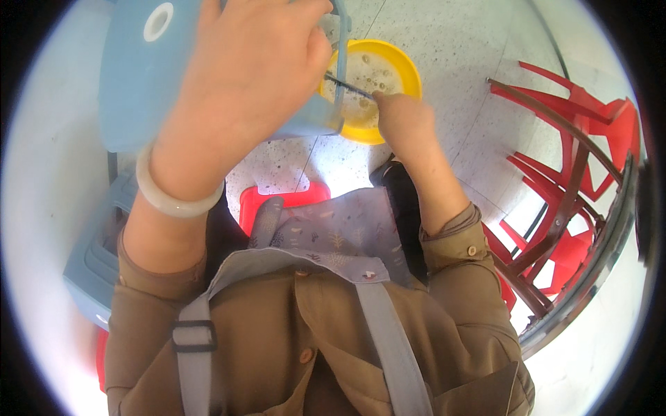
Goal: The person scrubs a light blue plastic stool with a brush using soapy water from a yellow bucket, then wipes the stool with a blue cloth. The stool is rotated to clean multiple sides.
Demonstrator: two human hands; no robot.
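A blue-grey plastic bin or drawer (148, 88) with a round white-rimmed hole is held up at the upper left, its clear rim towards the right. My left hand (255, 67) lies over it, fingers bent at its upper edge, fingertips partly cut off by the picture's top. My right hand (406, 119) grips a thin dark stick-like tool (351, 87) whose far end reaches into the bin's rim; its tip is hidden. Below the tool stands a yellow basin (411, 67) of foamy, cloudy water on the speckled tile floor.
A second blue-grey plastic container (88, 275) stands at the left. Red plastic stools (614, 119) lie at the right beside a brown metal frame (572, 182) with a curved edge. A small red stool (283, 196) shows in front of my apron (343, 223).
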